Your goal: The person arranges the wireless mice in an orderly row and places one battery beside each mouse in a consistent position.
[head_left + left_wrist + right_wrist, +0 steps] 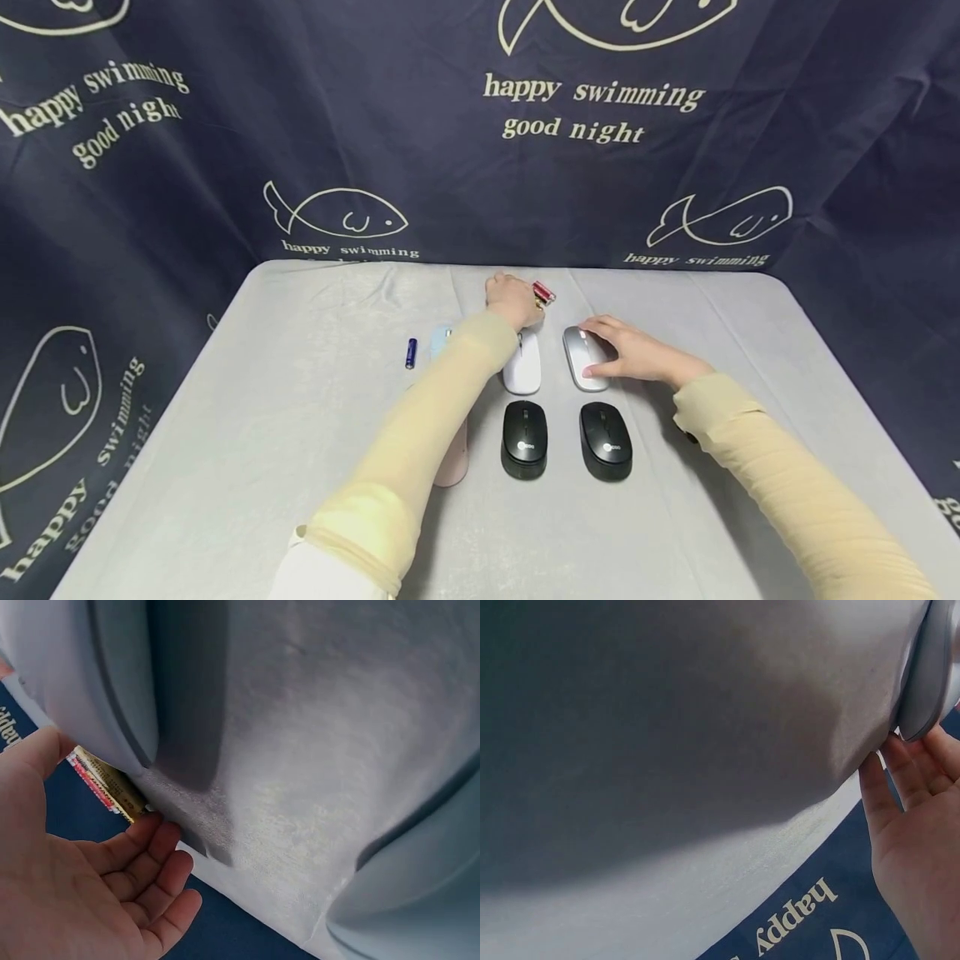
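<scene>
At the far middle of the table my left hand [513, 300] has its thumb and index finger at the ends of some red and gold batteries [543, 293]. In the left wrist view, the batteries [112, 784] lie between them, and the other fingers are loosely bent. A white mouse [522, 367] sits just below that wrist. My right hand [630, 350] grips a silver-grey mouse [579, 354] lying on the table, thumb at its near part and fingers around the far end. The right wrist view shows fingertips against the end of this mouse [926, 682].
Two black mice [525, 437] [606, 437] stand nearer on the grey table [300, 433]. A light blue mouse [441, 337] and a pink mouse [452, 462] are partly hidden by the left forearm. One blue battery [411, 353] lies left. A dark curtain [450, 125] hangs behind.
</scene>
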Motion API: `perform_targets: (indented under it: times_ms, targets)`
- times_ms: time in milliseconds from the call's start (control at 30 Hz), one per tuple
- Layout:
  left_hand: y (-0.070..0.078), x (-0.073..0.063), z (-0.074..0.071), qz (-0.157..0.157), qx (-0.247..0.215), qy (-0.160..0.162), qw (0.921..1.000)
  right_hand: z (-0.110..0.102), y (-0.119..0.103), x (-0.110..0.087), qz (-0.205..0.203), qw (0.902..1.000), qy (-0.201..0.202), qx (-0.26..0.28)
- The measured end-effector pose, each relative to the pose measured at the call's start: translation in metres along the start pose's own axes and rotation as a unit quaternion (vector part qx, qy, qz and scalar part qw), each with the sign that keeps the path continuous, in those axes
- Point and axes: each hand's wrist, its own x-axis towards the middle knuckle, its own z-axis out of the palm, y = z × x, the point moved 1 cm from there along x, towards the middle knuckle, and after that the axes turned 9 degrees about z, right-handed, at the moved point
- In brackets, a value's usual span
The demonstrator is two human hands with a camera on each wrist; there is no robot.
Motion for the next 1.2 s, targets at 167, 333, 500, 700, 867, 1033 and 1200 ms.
perform_targets:
  times_ms: [167, 333, 500, 700, 867, 1033, 1200]
  targets:
    - [0.002, 0.004, 0.002, -0.003, 0.019, 0.004, 0.9998, -0.001, -0.002, 0.0, -0.001, 1.0, -0.003, 0.001]
    - [0.002, 0.005, 0.003, -0.005, 0.02, 0.01, 0.9997, -0.002, -0.003, -0.001, -0.001, 1.0, -0.004, 0.002]
    - [0.001, 0.004, 0.002, 0.003, 0.018, 0.006, 0.9998, -0.003, -0.004, -0.002, -0.002, 1.0, -0.004, 0.002]
    - [-0.003, 0.001, 0.002, 0.022, -0.005, 0.008, 0.9997, -0.003, -0.005, 0.0, -0.003, 1.0, -0.008, 0.003]
    - [-0.008, -0.002, -0.002, 0.038, -0.017, 0.007, 0.9991, -0.004, -0.007, 0.002, 0.002, 0.9999, -0.016, -0.001]
    - [-0.012, -0.006, -0.008, 0.058, -0.031, 0.01, 0.9978, -0.005, -0.009, 0.002, 0.015, 0.9997, -0.018, 0.003]
    - [-0.016, -0.007, -0.012, 0.076, -0.038, 0.012, 0.9964, -0.006, -0.009, -0.001, 0.022, 0.9997, -0.014, 0.002]
